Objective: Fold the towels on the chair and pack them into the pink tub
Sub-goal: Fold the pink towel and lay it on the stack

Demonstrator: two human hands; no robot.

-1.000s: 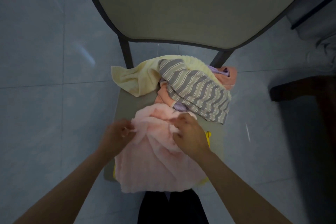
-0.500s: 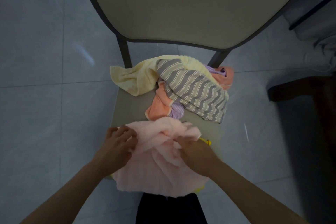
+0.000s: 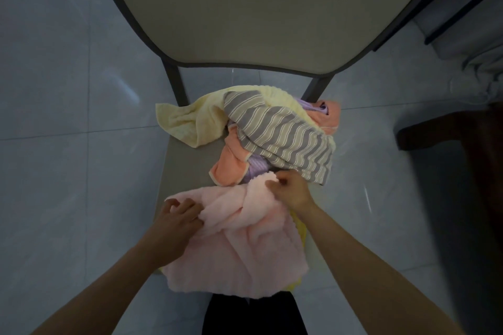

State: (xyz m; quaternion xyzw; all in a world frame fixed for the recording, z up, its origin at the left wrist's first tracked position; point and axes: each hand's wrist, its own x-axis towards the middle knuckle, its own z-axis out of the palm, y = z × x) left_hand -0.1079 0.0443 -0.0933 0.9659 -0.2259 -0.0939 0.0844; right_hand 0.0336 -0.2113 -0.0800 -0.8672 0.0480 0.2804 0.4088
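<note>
Dim, bluish light, faint floor glare, deep shadow at right, wide-angle bending at edges.

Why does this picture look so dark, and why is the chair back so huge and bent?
Head view: the room is dimly lit, muting colours; the wide-angle lens swells the nearby chair back; faint glare streaks the floor; the right edge falls into shadow; the pink towel looks fairly sharp.

Fluffy pink towel (image 3: 239, 247), glossy floor tiles (image 3: 68, 90), seemingly matt chair (image 3: 245, 8)
</note>
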